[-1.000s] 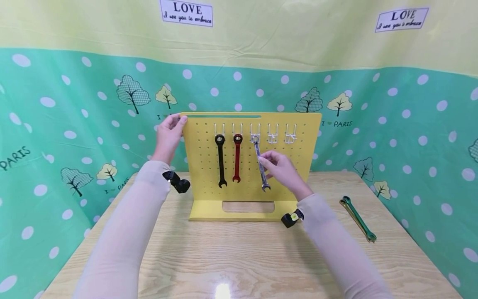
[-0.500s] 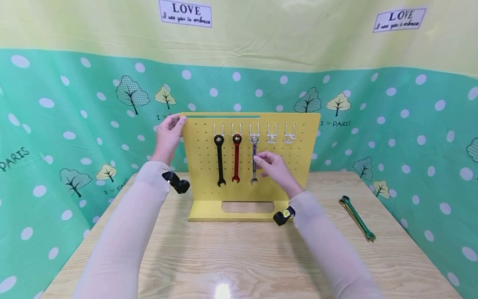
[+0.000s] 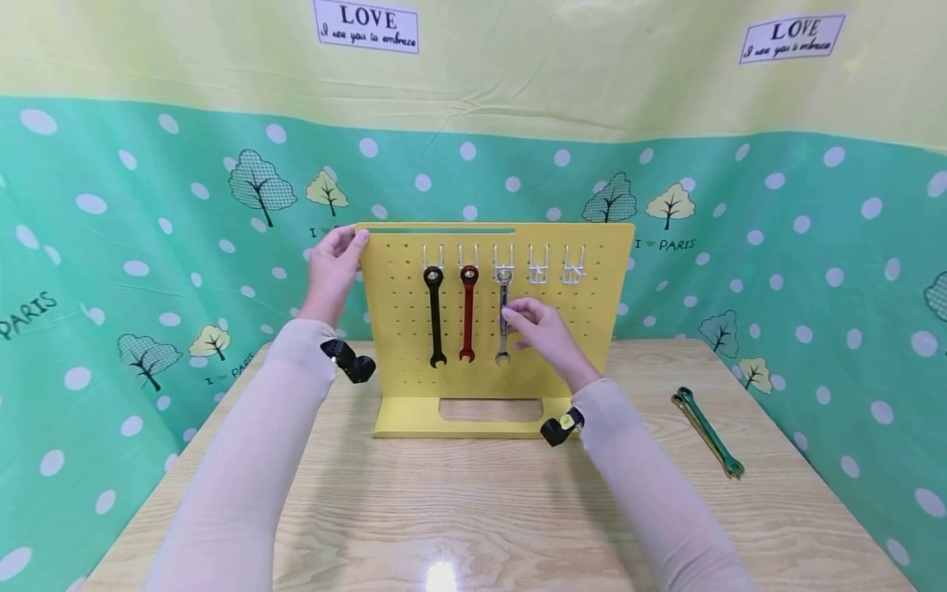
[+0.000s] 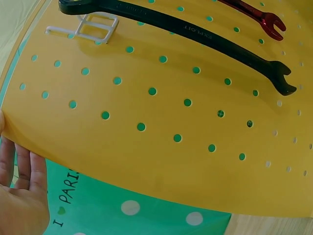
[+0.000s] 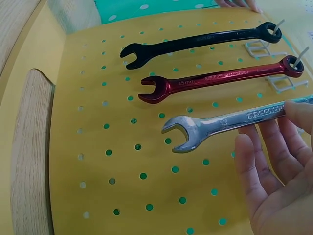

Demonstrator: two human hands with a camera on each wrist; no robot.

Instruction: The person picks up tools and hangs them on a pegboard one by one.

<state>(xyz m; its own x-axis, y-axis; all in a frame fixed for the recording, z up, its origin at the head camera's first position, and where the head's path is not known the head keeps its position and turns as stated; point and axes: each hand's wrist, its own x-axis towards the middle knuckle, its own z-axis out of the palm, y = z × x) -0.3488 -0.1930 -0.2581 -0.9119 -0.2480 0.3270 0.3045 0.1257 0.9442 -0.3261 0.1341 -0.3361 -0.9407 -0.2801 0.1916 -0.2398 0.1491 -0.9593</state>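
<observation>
Loosening the right hand's grip [image 3: 540, 329], pinching the silver wrench [image 5: 230, 121], should await a steady hang, left hand [image 3: 333, 270] pinching the board [image 3: 473, 380] at ten o'clock.

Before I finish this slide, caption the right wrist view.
The right hand grips a silver wrench beside a red wrench and a black wrench hung on a yellow pegboard.
</observation>
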